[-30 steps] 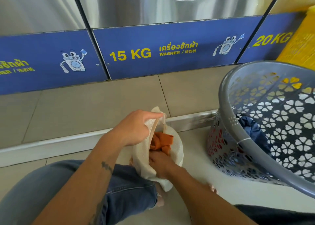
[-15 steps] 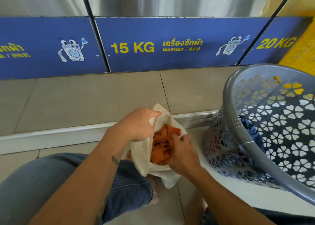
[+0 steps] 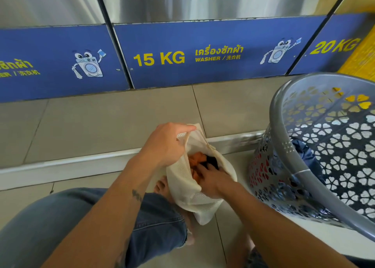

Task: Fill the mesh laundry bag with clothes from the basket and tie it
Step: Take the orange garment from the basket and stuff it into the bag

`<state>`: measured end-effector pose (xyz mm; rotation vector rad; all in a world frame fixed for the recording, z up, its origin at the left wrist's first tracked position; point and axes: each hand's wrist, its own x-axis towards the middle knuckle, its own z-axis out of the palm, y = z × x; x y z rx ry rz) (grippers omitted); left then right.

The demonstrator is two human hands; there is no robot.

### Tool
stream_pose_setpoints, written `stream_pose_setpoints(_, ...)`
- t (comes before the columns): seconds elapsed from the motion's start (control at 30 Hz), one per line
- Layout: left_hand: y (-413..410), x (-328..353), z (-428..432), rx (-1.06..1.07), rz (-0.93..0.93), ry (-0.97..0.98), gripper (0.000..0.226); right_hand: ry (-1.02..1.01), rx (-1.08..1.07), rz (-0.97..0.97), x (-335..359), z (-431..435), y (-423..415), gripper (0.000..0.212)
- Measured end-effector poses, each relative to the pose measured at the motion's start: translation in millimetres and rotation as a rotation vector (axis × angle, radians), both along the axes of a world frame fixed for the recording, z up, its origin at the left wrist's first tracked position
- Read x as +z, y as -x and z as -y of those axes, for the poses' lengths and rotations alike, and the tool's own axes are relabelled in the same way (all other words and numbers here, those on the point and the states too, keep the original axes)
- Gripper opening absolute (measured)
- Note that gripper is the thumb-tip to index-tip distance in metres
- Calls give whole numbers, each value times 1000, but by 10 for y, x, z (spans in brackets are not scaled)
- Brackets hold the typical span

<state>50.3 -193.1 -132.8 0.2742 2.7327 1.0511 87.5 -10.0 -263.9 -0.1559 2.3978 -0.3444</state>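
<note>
A cream mesh laundry bag (image 3: pixel 183 176) stands open on the floor between my knees. My left hand (image 3: pixel 166 142) grips its rim at the top left and holds the mouth up. Orange cloth (image 3: pixel 195 159) and a dark garment (image 3: pixel 212 161) show inside. My right hand (image 3: pixel 211 179) reaches into the mouth, fingers on the dark garment. The grey perforated basket (image 3: pixel 284 142) stands tilted at the right, with blue clothes (image 3: pixel 308 156) lying inside.
Steel washers with blue panels (image 3: pixel 182 54) marked 15 KG and 20 KG rise behind a tiled step (image 3: pixel 101 121). My knee in blue jeans (image 3: pixel 81 227) fills the lower left, a bare foot (image 3: pixel 162 186) beside the bag. Something yellow (image 3: pixel 363 58) sits far right.
My right hand came out of the bag, then went back in with a dark garment. The left hand kept its grip on the rim.
</note>
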Motion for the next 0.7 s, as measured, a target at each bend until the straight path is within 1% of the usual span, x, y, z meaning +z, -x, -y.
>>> stream_pose_setpoints(0.07,45,-9,13,22,-6,20,64,-98,-15,-56,167,-54,54,64)
stream_pose_setpoints(0.17,53,-9,-28,24,-8,74,66,-206,-26,-137,471,-168,49,43)
stream_pose_setpoints(0.23,24,-12,-69,3,-12,77,63,-225,-23,-181,629,-237,-49,35)
stream_pose_setpoints(0.3,-11,-21,-102,-14,-29,60,55,-210,-40,-202,743,-283,-179,32)
stream_pose_setpoints(0.37,-49,-49,-133,-14,-38,62,49,-211,-15,-204,817,-321,-298,37)
stream_pose_setpoints(0.43,-129,-80,-184,-29,-29,95,54,-192,53,-235,875,-366,-398,54)
stream_pose_setpoints(0.5,-233,-112,-254,-54,-40,130,60,-109,63,-293,966,-397,-486,64)
stream_pose_setpoints(0.6,-315,-131,-364,-62,-112,99,56,60,-18,-352,1237,-454,-592,63)
stream_pose_setpoints(0.7,-322,-48,-505,-8,-116,-28,52,149,0,-459,1601,-562,-712,61)
